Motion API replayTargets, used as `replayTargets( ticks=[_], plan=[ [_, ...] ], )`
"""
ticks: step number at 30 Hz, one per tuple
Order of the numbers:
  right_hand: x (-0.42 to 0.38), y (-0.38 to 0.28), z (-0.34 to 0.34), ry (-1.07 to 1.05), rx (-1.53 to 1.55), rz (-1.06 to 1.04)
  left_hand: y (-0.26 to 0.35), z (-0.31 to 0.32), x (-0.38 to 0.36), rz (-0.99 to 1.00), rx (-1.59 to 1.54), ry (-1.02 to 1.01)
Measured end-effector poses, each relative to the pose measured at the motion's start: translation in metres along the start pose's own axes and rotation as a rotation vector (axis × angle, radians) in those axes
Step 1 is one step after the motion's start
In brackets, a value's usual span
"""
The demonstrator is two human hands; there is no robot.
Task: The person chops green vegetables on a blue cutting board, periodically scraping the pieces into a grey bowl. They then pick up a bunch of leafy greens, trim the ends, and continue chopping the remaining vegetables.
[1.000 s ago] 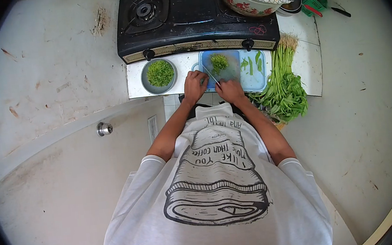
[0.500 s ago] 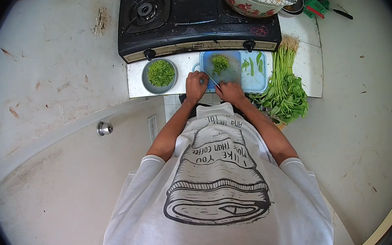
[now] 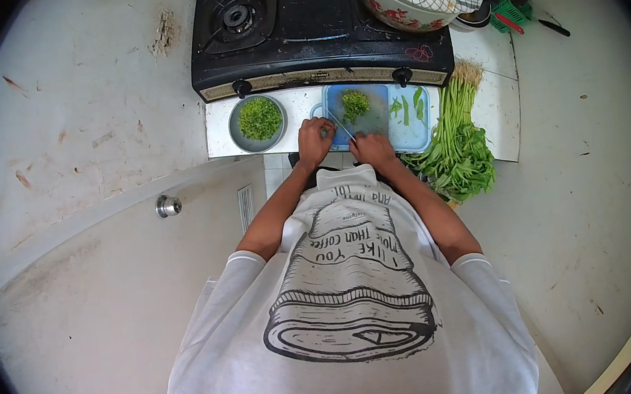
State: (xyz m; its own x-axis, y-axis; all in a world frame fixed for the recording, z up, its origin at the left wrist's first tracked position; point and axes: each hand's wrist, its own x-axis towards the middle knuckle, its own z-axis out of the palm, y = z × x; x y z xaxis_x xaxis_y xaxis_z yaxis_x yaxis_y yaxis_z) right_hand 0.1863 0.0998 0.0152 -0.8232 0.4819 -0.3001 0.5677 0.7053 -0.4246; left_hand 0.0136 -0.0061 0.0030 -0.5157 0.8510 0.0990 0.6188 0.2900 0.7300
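My right hand (image 3: 373, 150) is closed round the handle of a knife (image 3: 340, 125), whose thin blade slants up and left over a blue cutting board (image 3: 378, 119). My left hand (image 3: 315, 142) lies at the board's left edge with its fingers curled close beside the blade. What its fingers hold, if anything, is hidden. A small heap of chopped greens (image 3: 355, 106) sits on the board just beyond the knife. Several loose leaf pieces (image 3: 405, 111) lie in the light blue tray (image 3: 418, 145) at the right.
A grey bowl (image 3: 235, 139) of chopped greens stands on the left. On the right lies a large bunch of leafy greens (image 3: 460, 141) with roots. Behind are a black gas stove (image 3: 318, 64), a cloth-covered flowered pot (image 3: 408, 15) and a green basket (image 3: 512, 9) of utensils.
The knife blade has shifted slightly at the board's left side. Both hands stay in almost the same place, and the whole view has moved a little.
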Motion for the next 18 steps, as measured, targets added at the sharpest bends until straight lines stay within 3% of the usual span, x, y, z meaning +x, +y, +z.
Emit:
replayTargets(
  ticks=[12,18],
  plan=[
    [0.0,-0.007,-0.004,-0.053,-0.008,-0.011,0.0,-0.001,-0.001,0.043,0.074,-0.015],
    [0.006,-0.008,0.006,0.009,-0.034,-0.023,0.006,-0.008,-0.006,0.17,0.21,-0.037]
  ],
)
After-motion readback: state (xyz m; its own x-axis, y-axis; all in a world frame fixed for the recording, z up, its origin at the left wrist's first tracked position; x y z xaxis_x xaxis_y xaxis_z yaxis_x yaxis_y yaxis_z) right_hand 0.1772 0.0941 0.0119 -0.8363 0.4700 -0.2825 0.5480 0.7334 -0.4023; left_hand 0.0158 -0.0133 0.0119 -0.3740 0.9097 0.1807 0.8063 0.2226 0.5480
